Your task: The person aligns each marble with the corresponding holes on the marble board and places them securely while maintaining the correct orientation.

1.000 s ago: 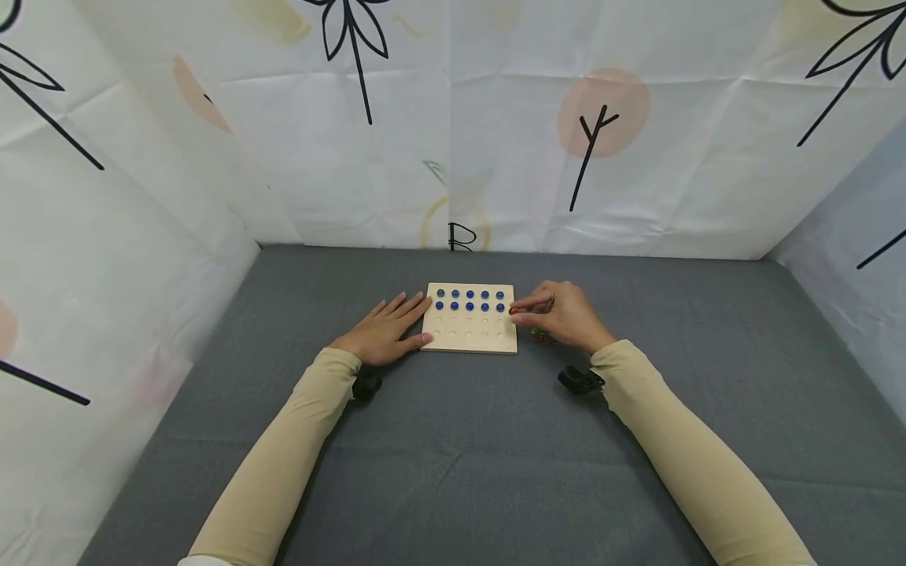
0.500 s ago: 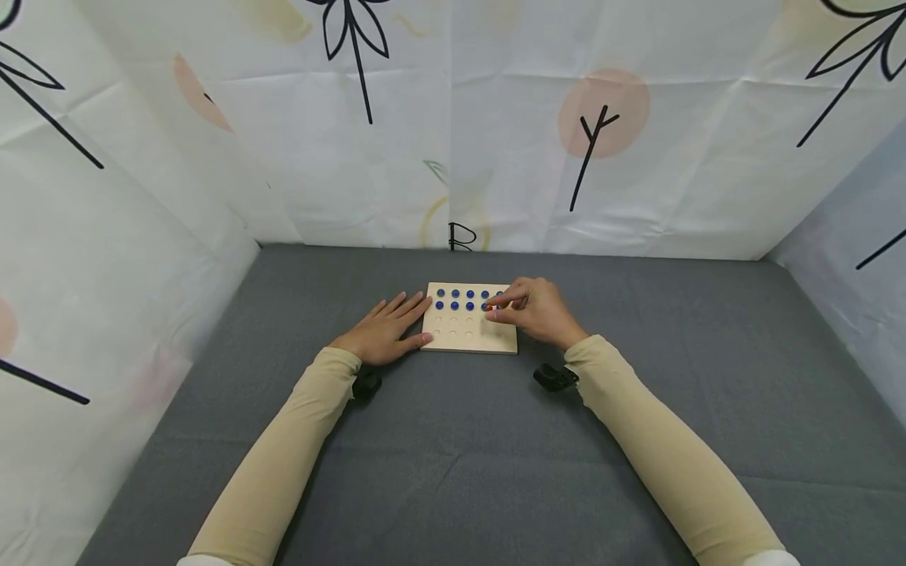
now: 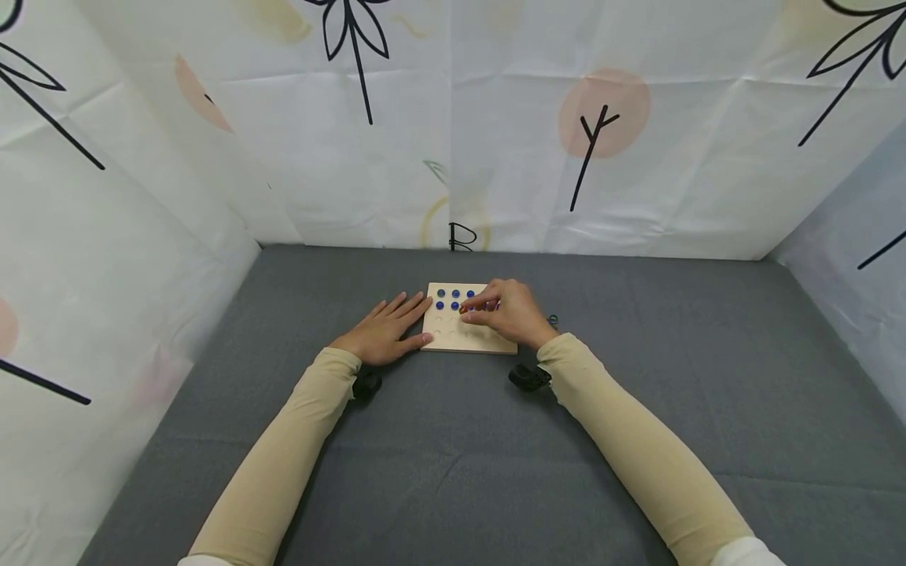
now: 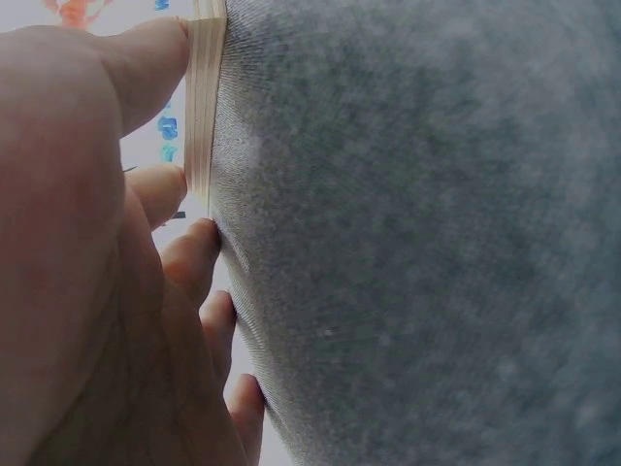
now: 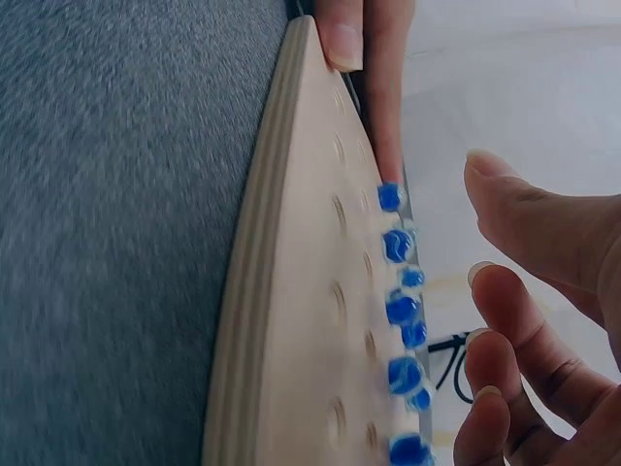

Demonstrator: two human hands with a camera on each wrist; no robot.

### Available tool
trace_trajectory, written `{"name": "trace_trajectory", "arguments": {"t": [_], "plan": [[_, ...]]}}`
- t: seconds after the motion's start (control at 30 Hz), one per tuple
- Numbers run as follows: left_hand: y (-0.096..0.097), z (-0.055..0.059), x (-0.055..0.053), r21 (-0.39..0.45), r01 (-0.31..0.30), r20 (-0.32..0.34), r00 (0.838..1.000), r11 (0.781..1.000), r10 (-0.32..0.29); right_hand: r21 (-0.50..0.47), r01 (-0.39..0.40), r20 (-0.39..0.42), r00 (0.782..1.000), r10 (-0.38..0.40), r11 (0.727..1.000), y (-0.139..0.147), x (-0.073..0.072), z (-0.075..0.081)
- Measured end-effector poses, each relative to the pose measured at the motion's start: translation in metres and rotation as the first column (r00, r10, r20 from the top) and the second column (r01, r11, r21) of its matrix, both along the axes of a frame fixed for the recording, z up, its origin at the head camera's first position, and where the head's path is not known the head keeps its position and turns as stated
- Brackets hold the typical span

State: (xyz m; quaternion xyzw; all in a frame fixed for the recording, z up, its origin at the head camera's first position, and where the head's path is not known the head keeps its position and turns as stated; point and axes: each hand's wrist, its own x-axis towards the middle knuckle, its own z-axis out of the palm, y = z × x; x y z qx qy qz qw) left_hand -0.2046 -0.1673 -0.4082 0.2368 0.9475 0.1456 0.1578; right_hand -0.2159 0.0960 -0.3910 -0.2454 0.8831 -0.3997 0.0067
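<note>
A pale wooden board (image 3: 453, 343) with rows of round hollows lies on the grey cloth. Blue marbles (image 5: 396, 247) sit in its two far rows, while the hollows seen in the nearer rows hold nothing. My left hand (image 3: 380, 336) lies with spread, straight fingers against the board's left edge, thumb and fingertips at the rim. Over the board, my right hand (image 3: 514, 314) pinches an orange-red marble (image 3: 463, 310) between thumb and fingers, close to the second row. That hand covers the board's right part in the head view. The right wrist view does not show the pinched marble.
A greenish marble (image 3: 553, 320) lies on the cloth just right of the board, partly behind the right wrist. The grey cloth (image 3: 425, 464) spreads all around. White patterned curtains (image 3: 517, 173) enclose the back and sides. Each wrist carries a black camera (image 3: 529, 378).
My right hand has moved left from the board's right edge across the board, carrying the orange-red marble. The greenish marble has come back into view behind it. My left hand has stayed put.
</note>
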Motion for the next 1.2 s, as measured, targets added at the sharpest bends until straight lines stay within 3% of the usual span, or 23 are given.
{"name": "trace_trajectory", "arguments": {"t": [0.37,0.6,0.77,1.2], "plan": [[0.0,-0.001,0.001,0.002,-0.001,-0.001,1.0,1.0,0.001,0.048,-0.015,-0.016,1.0,0.016,0.999,-0.016,-0.004,-0.005],[-0.005,-0.011,-0.004,0.037,0.008,0.001,1.0,0.999,-0.008,0.024,-0.05,0.004,0.999,0.05,0.998,-0.025,-0.006,-0.005],[-0.007,-0.015,-0.006,0.031,0.016,-0.013,1.0,0.999,-0.015,0.04,-0.025,0.027,0.999,0.024,0.999,-0.032,-0.006,-0.005],[-0.004,-0.008,-0.003,0.029,0.005,-0.003,1.0,1.0,-0.005,0.128,0.033,0.047,0.998,-0.039,0.991,-0.046,-0.007,-0.007]]}}
